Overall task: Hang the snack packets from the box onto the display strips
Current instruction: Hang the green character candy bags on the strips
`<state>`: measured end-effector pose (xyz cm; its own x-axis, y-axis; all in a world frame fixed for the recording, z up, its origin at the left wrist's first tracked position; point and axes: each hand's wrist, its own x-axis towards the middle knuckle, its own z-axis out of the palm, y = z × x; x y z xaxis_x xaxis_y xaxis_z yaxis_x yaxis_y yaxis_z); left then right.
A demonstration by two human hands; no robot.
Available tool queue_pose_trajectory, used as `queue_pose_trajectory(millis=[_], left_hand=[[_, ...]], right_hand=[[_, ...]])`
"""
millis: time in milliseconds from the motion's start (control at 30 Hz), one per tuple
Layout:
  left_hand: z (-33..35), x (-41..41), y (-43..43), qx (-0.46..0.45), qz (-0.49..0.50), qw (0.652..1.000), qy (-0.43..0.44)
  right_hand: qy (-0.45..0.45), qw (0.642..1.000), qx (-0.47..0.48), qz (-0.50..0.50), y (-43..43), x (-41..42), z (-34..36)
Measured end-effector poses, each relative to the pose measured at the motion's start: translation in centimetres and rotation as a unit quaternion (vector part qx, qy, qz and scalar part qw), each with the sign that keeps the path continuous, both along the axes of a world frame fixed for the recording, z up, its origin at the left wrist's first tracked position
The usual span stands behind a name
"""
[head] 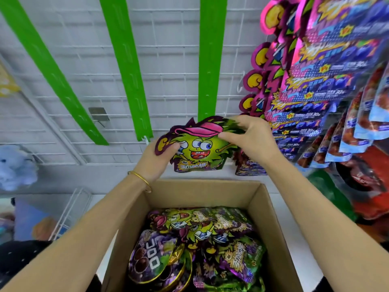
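Head view. A green snack packet [197,146] with a cartoon face and a pink cap is held upright just above frame centre, over the far edge of the box [200,192].

The left hand [156,159] grips the packet's left edge, thumb on the printed front. It wears a gold bangle [140,180] at the wrist. The right hand [250,140] pinches the packet's upper right edge beside the cap, thumb in front and fingers behind.

The packet's top overlaps the lower end of the right display strip [211,60] at 12 o'clock. Whether it is hooked on cannot be told.

Two more green strips hang bare at 11 o'clock [126,70] and 10 o'clock [52,70], all on a white wire grid [168,39].

The open cardboard box sits at 6 o'clock and holds loose packets [210,228], green and purple.

Pink and purple packets [315,81] hang in an overlapping column at 2 o'clock.

A pale blue plush toy [14,165] lies at 9 o'clock.
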<state>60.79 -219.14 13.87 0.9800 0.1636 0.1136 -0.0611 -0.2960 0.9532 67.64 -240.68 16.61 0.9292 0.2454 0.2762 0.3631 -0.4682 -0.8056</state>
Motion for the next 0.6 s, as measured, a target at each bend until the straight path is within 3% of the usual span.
queue_pose_trajectory(millis=[100,200,367,600], left_hand=[[-0.2,0.7,0.0,0.015,-0.001,0.999,-0.034],[-1.4,0.7,-0.2,0.05,-0.018,0.998,-0.017],[-1.5,1.3,1.2,0.097,-0.062,0.993,0.031],[1.7,5.1,-2.0,0.214,0.016,0.969,-0.118]], right_hand=[[0.045,0.995,0.08,0.032,0.9,0.3,-0.9],[0.067,0.994,0.086,0.008,1.6,0.1,-2.7],[0.0,0.995,0.047,-0.091,1.6,-0.1,-5.2],[-0.161,0.98,-0.007,-0.12,1.0,-0.8,-5.1]])
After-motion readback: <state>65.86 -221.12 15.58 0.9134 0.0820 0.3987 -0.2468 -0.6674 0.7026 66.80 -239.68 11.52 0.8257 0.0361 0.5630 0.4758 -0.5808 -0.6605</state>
